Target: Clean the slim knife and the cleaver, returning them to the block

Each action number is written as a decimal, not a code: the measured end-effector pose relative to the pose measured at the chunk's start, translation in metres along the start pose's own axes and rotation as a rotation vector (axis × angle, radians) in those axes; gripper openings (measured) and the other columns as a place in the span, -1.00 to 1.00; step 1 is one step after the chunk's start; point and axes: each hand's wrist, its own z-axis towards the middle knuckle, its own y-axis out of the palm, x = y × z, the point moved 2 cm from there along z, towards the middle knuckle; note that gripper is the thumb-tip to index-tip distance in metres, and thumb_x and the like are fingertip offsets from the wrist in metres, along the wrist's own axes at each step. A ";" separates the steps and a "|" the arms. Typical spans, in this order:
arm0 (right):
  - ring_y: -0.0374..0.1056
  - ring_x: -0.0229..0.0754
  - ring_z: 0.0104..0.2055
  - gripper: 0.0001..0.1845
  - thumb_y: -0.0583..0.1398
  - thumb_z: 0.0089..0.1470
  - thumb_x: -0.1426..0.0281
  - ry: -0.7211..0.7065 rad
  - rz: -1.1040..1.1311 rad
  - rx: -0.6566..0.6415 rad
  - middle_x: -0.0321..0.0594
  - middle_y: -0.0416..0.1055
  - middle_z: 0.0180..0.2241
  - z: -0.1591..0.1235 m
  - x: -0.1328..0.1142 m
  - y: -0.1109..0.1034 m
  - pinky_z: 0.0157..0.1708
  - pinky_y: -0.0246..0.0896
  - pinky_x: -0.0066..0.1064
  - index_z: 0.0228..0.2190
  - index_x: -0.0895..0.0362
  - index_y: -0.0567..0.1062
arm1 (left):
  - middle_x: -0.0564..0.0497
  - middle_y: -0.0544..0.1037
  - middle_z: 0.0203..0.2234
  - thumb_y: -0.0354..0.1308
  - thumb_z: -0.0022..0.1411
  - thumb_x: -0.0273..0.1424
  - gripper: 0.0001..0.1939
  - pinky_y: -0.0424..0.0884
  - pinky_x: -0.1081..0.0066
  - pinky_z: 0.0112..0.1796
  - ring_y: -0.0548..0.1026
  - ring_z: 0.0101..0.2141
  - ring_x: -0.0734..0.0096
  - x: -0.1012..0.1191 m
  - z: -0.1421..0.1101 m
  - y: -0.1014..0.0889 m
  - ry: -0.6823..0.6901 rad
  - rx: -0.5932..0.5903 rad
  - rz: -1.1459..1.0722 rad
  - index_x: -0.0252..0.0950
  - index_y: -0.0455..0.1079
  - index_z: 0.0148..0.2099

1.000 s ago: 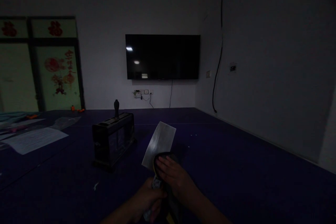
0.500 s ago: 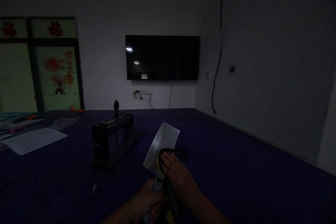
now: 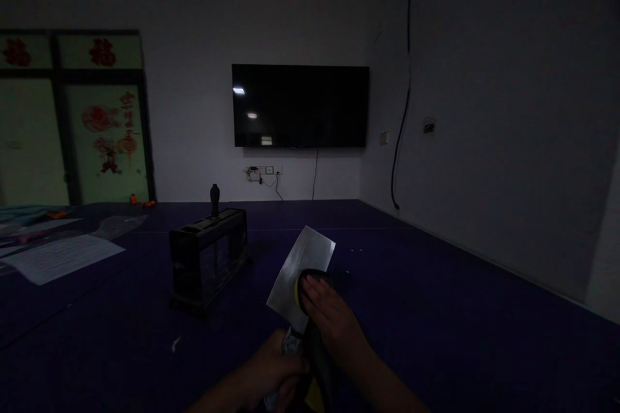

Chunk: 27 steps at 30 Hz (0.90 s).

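Hold knife [image 3: 299, 271] steady above blue desk [image 3: 436, 310], w/ L hand [image 3: 274, 366] clamped on handle [image 3: 292, 342], R hand [image 3: 333, 319] laid on black-yellow thing [image 3: 318, 358] over blade [image 3: 312, 248] (can't tell if gripping), & prob. best to press soft, off sharp edge.

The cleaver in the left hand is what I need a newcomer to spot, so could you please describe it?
Find the large dark television on the far wall, then look straight down towards the dark blue tabletop. There the left hand grips the cleaver; its broad, silvery blade sets it apart from the black stand nearby.
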 end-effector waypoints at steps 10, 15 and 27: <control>0.04 -0.09 0.21 -0.58 -0.12 0.17 0.67 0.049 -0.054 0.031 0.00 0.34 0.04 -0.003 0.014 -0.002 0.07 0.22 -0.14 -0.08 0.30 0.42 | 0.21 0.15 -0.90 0.19 -0.14 -0.27 -0.71 -0.06 0.60 -0.76 0.06 -0.84 0.67 0.005 -0.003 0.003 -0.043 0.013 0.045 -0.28 0.16 -0.65; 0.04 -0.10 0.22 -0.56 -0.12 0.14 0.69 0.073 -0.062 0.071 0.01 0.34 0.04 -0.004 0.018 -0.002 0.09 0.18 -0.14 -0.08 0.29 0.42 | 0.19 0.14 -0.90 0.20 -0.16 -0.21 -0.63 -0.07 0.60 -0.75 0.06 -0.83 0.69 0.006 -0.004 0.002 -0.044 -0.002 0.062 -0.29 0.11 -0.71; -0.04 -0.11 0.25 -0.44 -0.14 0.04 0.74 0.301 -0.089 0.089 0.02 0.26 0.10 -0.019 0.036 0.006 0.13 0.11 -0.10 0.01 0.27 0.36 | 0.21 0.17 -0.89 0.06 -0.16 -0.39 -0.85 0.04 0.60 -0.80 0.12 -0.85 0.62 0.009 -0.004 0.002 -0.087 -0.009 0.183 -0.29 0.17 -0.66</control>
